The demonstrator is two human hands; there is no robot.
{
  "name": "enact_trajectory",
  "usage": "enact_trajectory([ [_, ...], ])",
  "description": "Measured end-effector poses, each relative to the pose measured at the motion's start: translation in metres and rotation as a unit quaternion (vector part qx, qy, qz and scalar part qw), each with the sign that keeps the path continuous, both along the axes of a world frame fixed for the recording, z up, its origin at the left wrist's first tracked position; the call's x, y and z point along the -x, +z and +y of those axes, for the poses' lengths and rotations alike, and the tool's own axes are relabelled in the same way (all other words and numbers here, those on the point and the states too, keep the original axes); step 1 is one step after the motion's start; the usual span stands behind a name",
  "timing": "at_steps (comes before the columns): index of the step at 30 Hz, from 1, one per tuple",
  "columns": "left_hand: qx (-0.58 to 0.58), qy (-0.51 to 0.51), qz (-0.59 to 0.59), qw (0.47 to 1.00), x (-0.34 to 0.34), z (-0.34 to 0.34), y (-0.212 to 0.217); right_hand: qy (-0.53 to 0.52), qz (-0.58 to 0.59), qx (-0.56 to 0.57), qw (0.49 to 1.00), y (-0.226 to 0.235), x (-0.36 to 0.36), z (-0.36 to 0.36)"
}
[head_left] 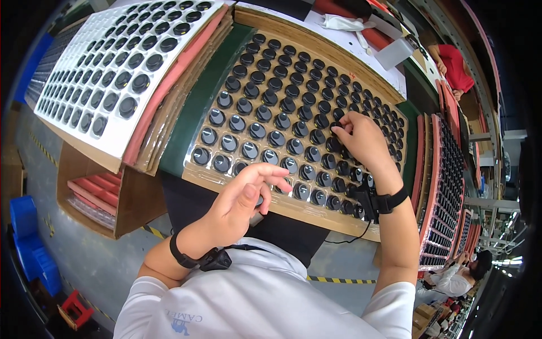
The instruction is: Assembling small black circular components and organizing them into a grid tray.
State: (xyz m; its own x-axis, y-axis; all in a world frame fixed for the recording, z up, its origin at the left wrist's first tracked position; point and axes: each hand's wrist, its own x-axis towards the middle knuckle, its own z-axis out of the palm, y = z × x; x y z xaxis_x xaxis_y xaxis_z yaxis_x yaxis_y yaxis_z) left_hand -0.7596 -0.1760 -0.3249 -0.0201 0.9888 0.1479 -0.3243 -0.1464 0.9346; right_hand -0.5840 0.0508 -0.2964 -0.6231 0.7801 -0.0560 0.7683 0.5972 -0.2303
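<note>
resting at centre right of the frame, the right hand (361, 141) is curled on black knobs (271, 113); the left hand (243, 200), lower centre, is clamped on a small grey part (257, 218)

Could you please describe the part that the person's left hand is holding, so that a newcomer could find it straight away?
Start at the big brown tray of black round parts in the middle of the bench. Go to its near edge, where the left hand hovers. The part sits pinched under those fingers, light grey and off the tray, while its neighbours are black and seated in rows.
</note>
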Motion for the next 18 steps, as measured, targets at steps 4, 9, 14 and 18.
enact_trajectory([
  [4,0.063,-0.004,0.001,0.998,0.001,0.001,0.005,0.07,0.079,-0.068,0.992,0.017,0.005,-0.025],
  [9,0.065,0.005,-0.027,0.998,-0.005,0.002,0.0,0.291,0.222,0.036,0.93,0.036,0.023,-0.091],
  [14,0.043,-0.015,-0.02,0.999,-0.004,0.003,-0.001,0.331,0.211,0.056,0.918,0.02,0.033,-0.134],
  [18,0.08,-0.033,0.01,0.996,-0.011,0.0,0.007,0.301,0.237,0.066,0.921,0.017,0.03,-0.141],
])
